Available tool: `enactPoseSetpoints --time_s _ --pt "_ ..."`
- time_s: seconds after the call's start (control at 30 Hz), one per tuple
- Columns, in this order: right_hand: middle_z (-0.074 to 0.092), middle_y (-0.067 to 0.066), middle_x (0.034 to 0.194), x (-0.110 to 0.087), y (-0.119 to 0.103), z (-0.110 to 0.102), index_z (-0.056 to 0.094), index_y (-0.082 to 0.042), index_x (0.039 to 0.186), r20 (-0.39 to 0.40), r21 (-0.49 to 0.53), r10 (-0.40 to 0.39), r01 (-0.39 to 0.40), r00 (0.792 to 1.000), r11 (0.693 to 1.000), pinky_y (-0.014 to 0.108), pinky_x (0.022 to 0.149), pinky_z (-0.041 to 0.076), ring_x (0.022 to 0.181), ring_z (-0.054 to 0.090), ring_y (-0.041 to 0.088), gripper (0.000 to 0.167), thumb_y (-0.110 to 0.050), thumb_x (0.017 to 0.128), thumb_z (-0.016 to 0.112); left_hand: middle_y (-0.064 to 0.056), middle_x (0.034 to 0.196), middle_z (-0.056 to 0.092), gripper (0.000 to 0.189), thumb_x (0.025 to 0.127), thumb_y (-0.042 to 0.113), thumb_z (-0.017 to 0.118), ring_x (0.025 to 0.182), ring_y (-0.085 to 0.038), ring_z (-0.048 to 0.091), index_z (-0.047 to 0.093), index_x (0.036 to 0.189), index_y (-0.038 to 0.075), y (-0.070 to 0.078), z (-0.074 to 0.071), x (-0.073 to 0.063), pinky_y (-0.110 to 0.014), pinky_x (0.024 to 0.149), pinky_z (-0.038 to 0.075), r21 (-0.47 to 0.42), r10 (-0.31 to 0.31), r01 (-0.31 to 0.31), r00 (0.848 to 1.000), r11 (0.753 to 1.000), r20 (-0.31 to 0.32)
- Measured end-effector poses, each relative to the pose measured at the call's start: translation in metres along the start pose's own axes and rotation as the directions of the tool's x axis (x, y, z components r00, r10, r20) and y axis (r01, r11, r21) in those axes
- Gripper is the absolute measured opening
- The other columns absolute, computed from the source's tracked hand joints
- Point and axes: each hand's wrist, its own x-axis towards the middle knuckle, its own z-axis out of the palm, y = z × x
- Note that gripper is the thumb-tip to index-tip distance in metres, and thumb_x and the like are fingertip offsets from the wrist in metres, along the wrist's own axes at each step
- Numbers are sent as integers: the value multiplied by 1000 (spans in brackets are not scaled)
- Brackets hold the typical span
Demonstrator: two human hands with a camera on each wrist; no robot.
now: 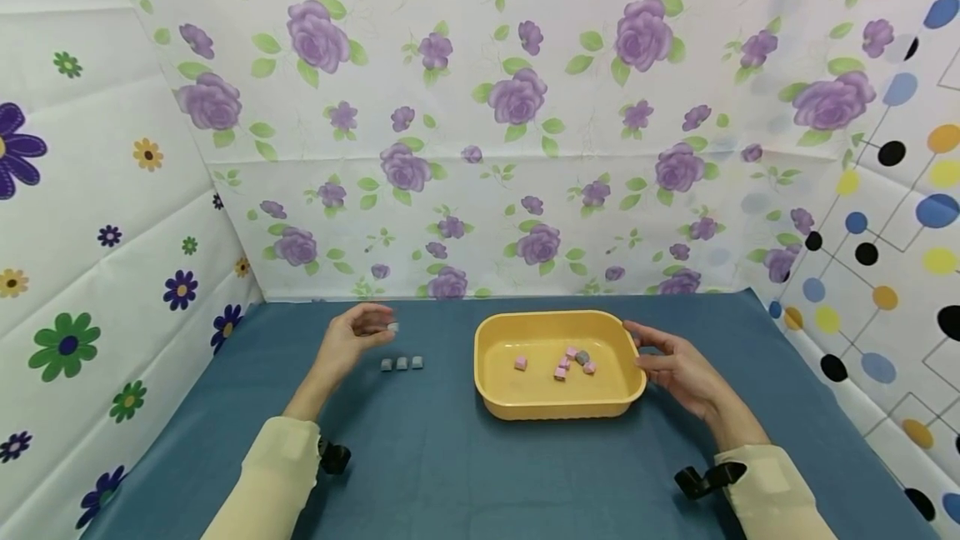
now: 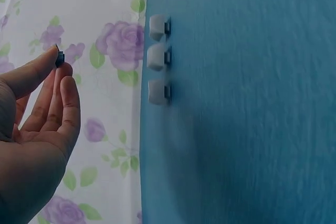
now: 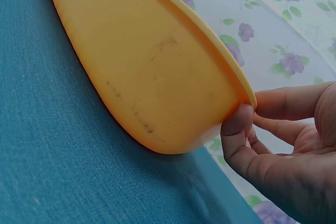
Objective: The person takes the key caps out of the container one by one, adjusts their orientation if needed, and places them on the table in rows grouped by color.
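Observation:
My left hand (image 1: 350,338) pinches a small light-grey block (image 1: 393,327) between thumb and fingertips, above the cloth. In the left wrist view only a dark part of that block (image 2: 60,59) shows at the fingertips. Just below, three similar grey blocks (image 1: 402,363) stand in a row, each with a dark piece at its base. A yellow plastic tray (image 1: 525,407) sits to the right. Its right end is held by my right hand (image 1: 682,369), thumb and fingers pinching the rim (image 3: 247,90). Several small pink blocks (image 1: 521,363) and one dark grey piece (image 1: 582,357) lie inside.
A blue cloth (image 1: 450,473) covers the table. Behind it hangs a white sheet with purple flowers (image 1: 517,98). Patterned sheets close off the left (image 1: 135,273) and right (image 1: 900,273) sides. Dark wrist mounts (image 1: 335,457) sit near both cuffs.

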Motion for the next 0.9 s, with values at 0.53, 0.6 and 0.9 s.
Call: enactPoseSetpoints --time_s 0.53,0.6,0.9 --pt "44 16 126 0 -1 -1 26 -7 165 5 5 -2 2 1000 1000 31 76 53 92 57 18 73 -5 103 63 -21 129 69 40 98 7 74 113 -31 68 64 136 3 -11 -15 -6 -33 89 59 95 -5 7 1000 995 -23" --pt "44 17 127 1 -1 -1 26 -8 166 5 6 0 0 1000 1000 31 76 53 94 58 18 73 -5 103 63 -22 128 69 40 97 7 74 113 -34 68 63 136 2 -13 -16 -7 -37 90 59 107 -10 12 1000 994 -23" --pt "44 16 126 1 1 -1 26 -8 166 2 2 5 -5 1000 1000 30 76 53 93 57 18 72 -6 103 63 -25 126 68 42 99 5 72 113 -39 68 60 138 -4 -21 -20 -11 -51 93 58 134 -40 40 999 990 -5"
